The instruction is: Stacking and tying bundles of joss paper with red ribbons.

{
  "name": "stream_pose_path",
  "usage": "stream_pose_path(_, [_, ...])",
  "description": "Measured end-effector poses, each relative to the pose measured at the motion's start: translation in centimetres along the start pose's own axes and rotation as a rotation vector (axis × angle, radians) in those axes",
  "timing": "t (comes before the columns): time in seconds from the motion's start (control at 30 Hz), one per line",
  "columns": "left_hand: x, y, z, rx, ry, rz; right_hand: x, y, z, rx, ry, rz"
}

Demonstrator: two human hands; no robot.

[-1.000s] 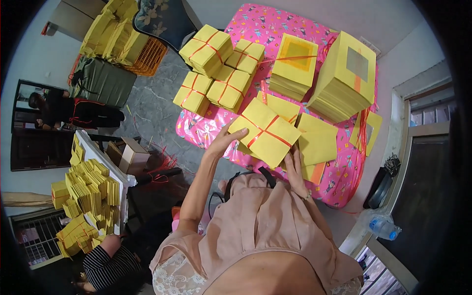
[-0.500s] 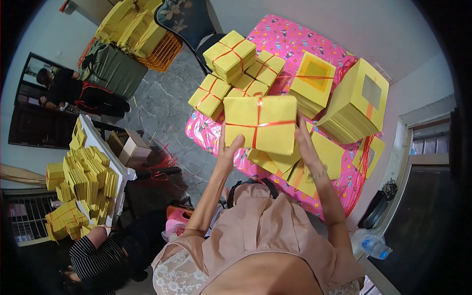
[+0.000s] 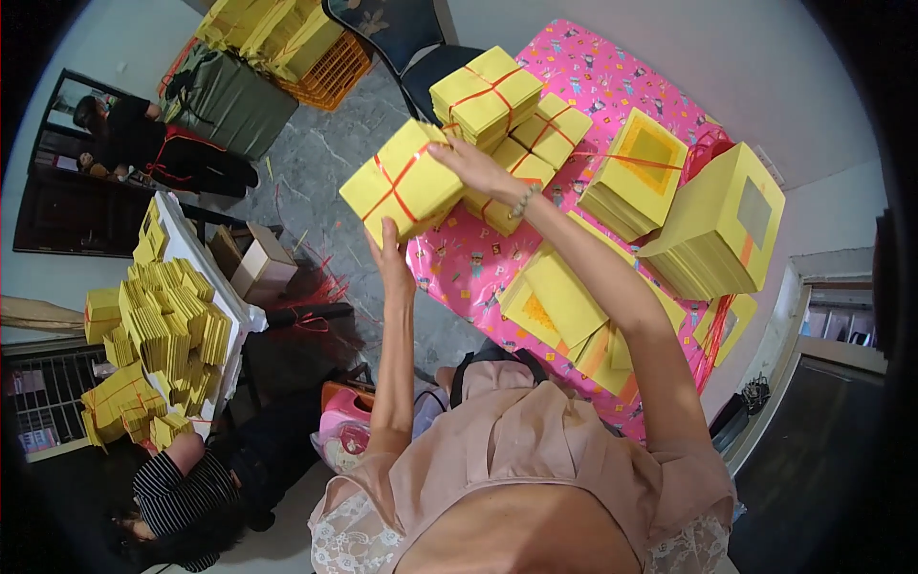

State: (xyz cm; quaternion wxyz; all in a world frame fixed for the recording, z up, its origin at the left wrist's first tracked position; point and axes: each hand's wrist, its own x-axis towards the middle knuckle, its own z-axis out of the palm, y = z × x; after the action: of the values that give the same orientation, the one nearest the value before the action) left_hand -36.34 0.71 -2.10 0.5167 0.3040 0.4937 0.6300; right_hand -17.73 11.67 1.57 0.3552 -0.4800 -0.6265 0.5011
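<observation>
Gripped between left hand point(image 3: 392, 263) and right hand point(image 3: 476, 169), the red-tied yellow bundle point(image 3: 397, 188) has swung from twelve o'clock to eleven, bringing it nearer the stacked bundles point(image 3: 486, 88) at twelve than the loose sheets point(image 3: 557, 298) at one.

Left hand point(image 3: 391, 256) was curled in a grip, thumb pointing away from the body, other fingers mostly hidden. Left forearm point(image 3: 390, 354) ran almost straight back from that hand. Right hand point(image 3: 475, 170) gripped too, farther out and to the left hand's right, the two apart, fingers pointing leftward. Right forearm point(image 3: 588, 256) slanted back and rightward from its wrist point(image 3: 517, 196), elbow bent.
</observation>
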Motion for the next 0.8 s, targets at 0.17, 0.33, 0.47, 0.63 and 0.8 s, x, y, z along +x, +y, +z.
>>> stream_pose_path(0.17, [2.1, -2.4, 1.6, 0.044, 0.08, -0.014, 3.6, 1.8, -0.1, -0.143, -0.031, -0.026])
stream_pose_path(0.33, [2.8, -2.6, 2.3, 0.092, 0.09, 0.001, 3.4, 1.5, -0.7, -0.29, 0.034, -0.069])
stream_pose_path(0.47, [2.4, -0.9, 4.6, 0.068, 0.101, -0.027, 4.1, 0.5, -1.0, -0.284, 0.07, -0.147])
stream_pose_path(0.63, [2.9, -2.0, 5.6, 0.097, 0.072, 0.046, 2.9, -0.5, -1.2, -0.631, 0.125, -0.296])
stream_pose_path(0.8, [2.5, -1.7, 4.4, 0.15, 0.067, 0.047, -4.5, -2.9, -2.3, -0.563, 0.295, -0.402])
